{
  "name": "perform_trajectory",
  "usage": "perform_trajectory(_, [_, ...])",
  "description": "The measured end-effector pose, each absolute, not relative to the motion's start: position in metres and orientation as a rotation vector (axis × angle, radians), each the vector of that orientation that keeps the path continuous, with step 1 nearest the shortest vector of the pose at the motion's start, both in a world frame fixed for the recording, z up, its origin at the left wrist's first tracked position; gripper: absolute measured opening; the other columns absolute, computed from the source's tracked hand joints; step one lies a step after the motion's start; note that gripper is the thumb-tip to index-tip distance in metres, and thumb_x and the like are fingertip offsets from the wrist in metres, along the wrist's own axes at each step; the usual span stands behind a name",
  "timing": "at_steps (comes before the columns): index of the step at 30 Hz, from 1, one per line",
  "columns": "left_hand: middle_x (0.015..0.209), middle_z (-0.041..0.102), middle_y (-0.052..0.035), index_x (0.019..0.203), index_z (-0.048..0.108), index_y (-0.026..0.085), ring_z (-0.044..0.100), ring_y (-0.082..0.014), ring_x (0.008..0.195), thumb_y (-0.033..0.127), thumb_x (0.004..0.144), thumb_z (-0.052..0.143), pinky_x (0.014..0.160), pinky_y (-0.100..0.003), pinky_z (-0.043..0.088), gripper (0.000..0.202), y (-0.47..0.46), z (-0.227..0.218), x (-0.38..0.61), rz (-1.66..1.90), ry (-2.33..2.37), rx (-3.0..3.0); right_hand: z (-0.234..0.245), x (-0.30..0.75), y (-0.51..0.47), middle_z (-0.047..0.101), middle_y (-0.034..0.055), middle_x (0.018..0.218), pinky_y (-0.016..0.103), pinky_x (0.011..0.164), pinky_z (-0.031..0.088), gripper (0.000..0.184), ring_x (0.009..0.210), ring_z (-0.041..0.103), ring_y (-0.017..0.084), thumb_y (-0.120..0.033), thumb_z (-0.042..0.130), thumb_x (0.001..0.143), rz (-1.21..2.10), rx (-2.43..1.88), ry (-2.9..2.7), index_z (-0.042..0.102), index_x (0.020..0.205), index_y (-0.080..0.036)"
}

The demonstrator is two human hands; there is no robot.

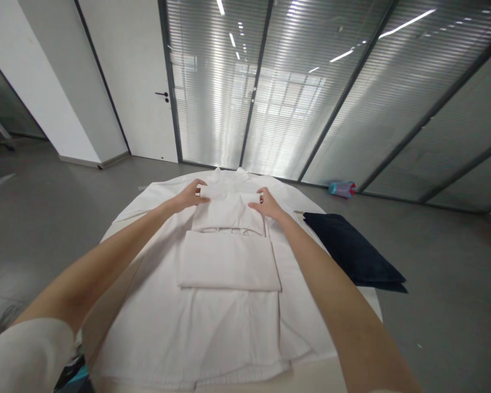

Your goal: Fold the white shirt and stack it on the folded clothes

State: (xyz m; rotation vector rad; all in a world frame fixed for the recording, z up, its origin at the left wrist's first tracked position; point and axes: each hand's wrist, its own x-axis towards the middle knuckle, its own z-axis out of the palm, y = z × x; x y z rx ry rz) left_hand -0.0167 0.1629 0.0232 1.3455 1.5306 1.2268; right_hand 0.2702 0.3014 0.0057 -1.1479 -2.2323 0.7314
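Left hand: the left hand (pixel 191 195) pinches the far left corner of the folded white cloth, thumb on top, fingers curled at the edge.
Right hand: the right hand (pixel 268 204) pinches the opposite corner in the same narrow way.
Folded white cloth: this cloth (pixel 230 261) lies in two panels, the far one between the hands, the near one flat and untouched.
Spread white garment: the larger garment (pixel 229 333) lies beneath it, collar at the far end, covering most of the tabletop (pixel 317 375).
In the way: both forearms cross the spread garment and hide parts of it.
Dark cloth: a folded navy cloth (pixel 352 248) lies just beside the right forearm, jutting past the tabletop's edge.
Lower left: a dark and blue item (pixel 76 376), partly hidden behind the sleeve (pixel 28 355).
Floor: a striped pack (pixel 342 189) by the glass partition (pixel 290 87).
Beyond: a white door (pixel 141 71) beside a pillar (pixel 65 82).
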Motion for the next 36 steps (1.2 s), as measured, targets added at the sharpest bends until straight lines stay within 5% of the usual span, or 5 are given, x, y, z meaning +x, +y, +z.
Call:
perform_trajectory(6, [0.097,0.072,-0.0099,0.105,0.066,0.014,0.067,-0.0287,0.095,0.047,0.064,0.086,0.087,-0.044,0.054,0.056,0.108,0.042,0.001,1.45,1.31,1.419,0.043,0.299,0.253,0.063,-0.0011,0.081,0.031,0.065,0.048,0.057,0.071,0.06,0.018,-0.048,0.081,0.064,1.023,-0.74,-1.915,0.056,0.108,-0.023])
perform_trajectory(13, [0.116,0.065,-0.0128,0.116,0.065,0.02,0.062,-0.0269,0.11,0.041,0.083,0.073,0.098,-0.041,0.049,0.04,0.028,0.014,0.005,1.236,1.372,2.224,0.036,0.35,0.144,0.064,0.0047,0.092,0.036,0.079,0.05,0.006,0.088,0.061,0.021,-0.023,0.065,0.088,0.564,-0.364,-2.217,0.066,0.094,-0.023])
perform_trajectory(21, [0.115,0.063,-0.015,0.128,0.064,0.023,0.058,-0.0274,0.109,0.022,0.096,0.049,0.096,-0.045,0.045,0.035,0.012,-0.009,0.013,0.815,1.516,2.776,-0.002,0.376,0.123,0.053,0.0141,0.143,0.052,0.104,0.042,0.078,0.131,0.049,0.028,0.005,0.045,0.073,0.067,-0.471,-2.606,0.049,0.146,-0.023])
perform_trajectory(26, [0.136,0.058,-0.0148,0.149,0.046,0.029,0.053,-0.0286,0.125,0.015,0.097,0.041,0.103,-0.045,0.042,0.054,0.012,0.0,0.02,0.611,1.552,2.845,-0.007,0.371,0.143,0.057,0.0081,0.144,0.049,0.107,0.044,0.065,0.129,0.054,0.026,0.001,0.045,0.085,-0.018,-0.643,-2.683,0.058,0.141,-0.029])
perform_trajectory(36, [0.154,0.045,-0.0112,0.158,0.029,0.03,0.044,-0.0287,0.139,0.014,0.099,0.04,0.114,-0.045,0.034,0.063,0.02,-0.009,0.019,0.456,1.447,2.906,-0.019,0.368,0.157,0.055,0.0028,0.146,0.041,0.11,0.046,0.058,0.129,0.057,0.019,-0.007,0.041,0.092,0.287,-0.666,-2.604,0.056,0.143,-0.031])
